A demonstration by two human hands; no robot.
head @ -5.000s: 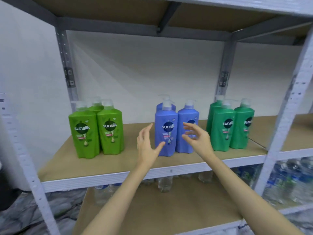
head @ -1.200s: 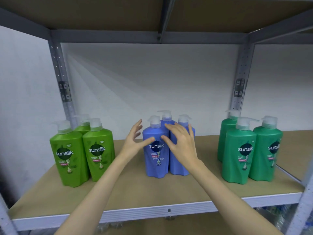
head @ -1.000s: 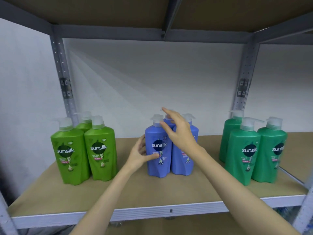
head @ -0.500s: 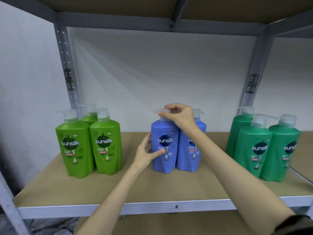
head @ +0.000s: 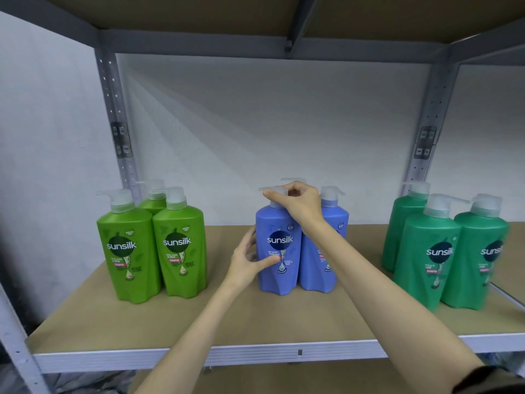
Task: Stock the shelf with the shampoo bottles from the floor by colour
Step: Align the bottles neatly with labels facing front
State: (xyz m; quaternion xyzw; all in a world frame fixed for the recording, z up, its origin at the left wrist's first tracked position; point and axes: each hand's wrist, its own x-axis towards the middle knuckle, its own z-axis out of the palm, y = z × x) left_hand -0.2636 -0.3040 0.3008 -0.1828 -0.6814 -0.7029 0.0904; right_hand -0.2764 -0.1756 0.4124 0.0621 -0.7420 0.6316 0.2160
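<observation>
Three colour groups of pump bottles stand upright on the brown shelf board (head: 216, 319). Light green bottles (head: 159, 245) are at the left, blue bottles (head: 321, 251) in the middle and dark green bottles (head: 443, 251) at the right. My left hand (head: 248, 261) wraps the left side of the front blue bottle (head: 279, 245), thumb on its label. My right hand (head: 295, 201) pinches that bottle's clear pump head from above. A third blue bottle behind is mostly hidden; only its pump tip shows.
Grey metal uprights (head: 119, 137) frame the bay, with a white wall behind and another shelf board (head: 255, 12) overhead. The shelf's white front edge (head: 255, 355) runs across below my forearms. Bare board lies between the groups.
My right hand rose from the blue bottles' front to the front bottle's pump head and closed on it. My left hand settled against that bottle's left side. The view shifted slightly.
</observation>
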